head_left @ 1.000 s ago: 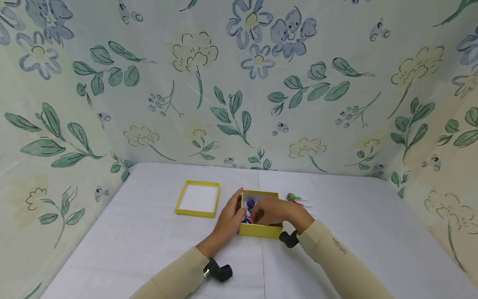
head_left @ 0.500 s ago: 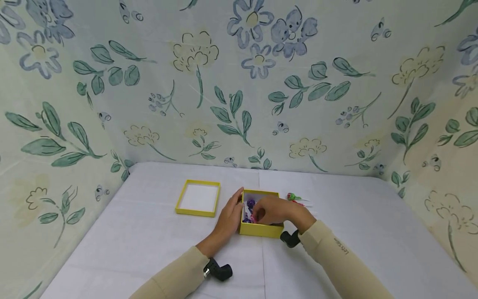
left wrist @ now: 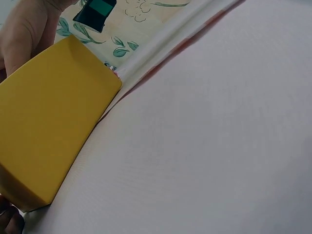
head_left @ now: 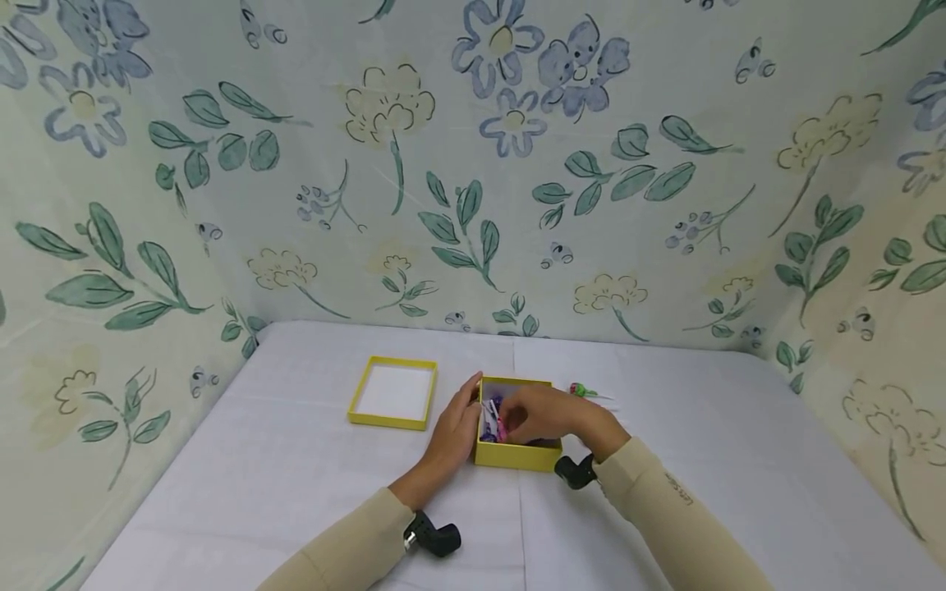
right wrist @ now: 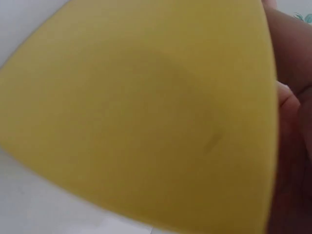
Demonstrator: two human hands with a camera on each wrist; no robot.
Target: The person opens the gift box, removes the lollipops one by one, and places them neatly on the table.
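Note:
A yellow open-topped box point(head_left: 517, 456) stands on the white-covered table, with several wrapped lollipops point(head_left: 489, 437) and white sticks inside. My left hand point(head_left: 450, 429) rests along the box's left wall, its fingers fairly straight; dark fingertips point(left wrist: 12, 222) show by a lower corner in the left wrist view. My right hand point(head_left: 547, 414) reaches down into the box with bent fingers, seemingly pinching a pink-wrapped lollipop point(head_left: 502, 428); its fingertips are partly hidden. In the right wrist view the box's yellow wall point(right wrist: 146, 112) covers most of the hand.
A shallow yellow-rimmed lid point(head_left: 388, 423) lies to the left of the box, white inside facing up. Just right of the box is a green and red lollipop point(head_left: 581, 390) with white sticks close by. A floral cloth point(head_left: 473, 164) hangs behind the table.
My right hand has shifted slightly within the box, and the pink lollipop and sticks have moved among the others. My left hand's thumb has drawn back from the box's rim.

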